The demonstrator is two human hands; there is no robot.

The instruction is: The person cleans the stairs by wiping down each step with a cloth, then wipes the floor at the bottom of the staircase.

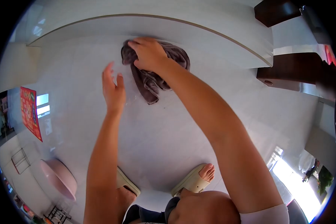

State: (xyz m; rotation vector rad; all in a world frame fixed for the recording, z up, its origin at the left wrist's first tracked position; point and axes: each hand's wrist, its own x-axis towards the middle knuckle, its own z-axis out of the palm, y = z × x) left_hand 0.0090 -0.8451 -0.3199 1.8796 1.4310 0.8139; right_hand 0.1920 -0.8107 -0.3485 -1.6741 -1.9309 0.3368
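Observation:
A crumpled brown-grey cloth [149, 80] lies on the pale shiny floor [149, 138], close to the low white ledge. My right hand [147, 53] presses on the upper left part of the cloth, its fingers on the fabric and some of it bunched beneath them. To the left of the cloth, my left hand [114, 89] is raised with thumb and fingers apart, holding nothing and not touching the fabric. Small specks and wet-looking marks show on the floor just below the cloth.
A white ledge with a thin brown edge [138, 15] curves along the top. Dark wooden furniture legs [291, 71] stand at the right. At the lower left is a pink basin [59, 179]; a red poster [30, 112] is above it. My slippered feet [193, 181] are below.

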